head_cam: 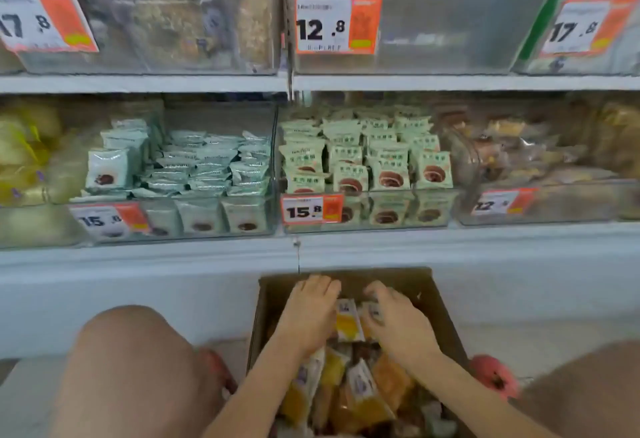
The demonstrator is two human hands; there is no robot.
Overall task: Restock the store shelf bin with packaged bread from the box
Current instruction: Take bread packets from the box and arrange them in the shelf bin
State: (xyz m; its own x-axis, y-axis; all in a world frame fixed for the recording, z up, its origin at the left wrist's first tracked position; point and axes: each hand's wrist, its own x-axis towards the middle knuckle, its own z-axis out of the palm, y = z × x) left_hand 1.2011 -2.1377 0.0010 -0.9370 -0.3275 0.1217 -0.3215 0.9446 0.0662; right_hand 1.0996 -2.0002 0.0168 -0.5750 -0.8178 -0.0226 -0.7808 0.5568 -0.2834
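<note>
— Cardboard first: from the head view, the box [437, 302] sits on the floor between my knees, tight against the base of the shelf. What do you make of my hands?

— Both are down inside it. Your left hand [309, 313] lies palm-down on the packets, fingers curved over the far end of the pile. Your right hand [398, 325] is just beside it, fingers bent round the edge of a yellow bread packet [348, 325] that stands between the two hands.

— Is that a firm hold?

— The right looks to be pinching it, though motion blur hides the fingertips. Whether the left has closed on anything, I cannot tell.

— And the remaining bread?

— More packaged bread [360, 392] fills the box beneath your wrists and nearer you, yellow and orange wrappers heaped loosely.

— Where does it go?

— My guess is the clear bin [450, 39] high above your hands, behind the 12.8 price tag [337, 23]; it looks almost empty. The bins straight above the box hold green packets [367, 160] and pale blue packets [194, 163], both well stocked.

— So how far along am I?

— Early, I'd judge. The box is still nearly full, and nothing yellow shows in that upper bin.
</note>
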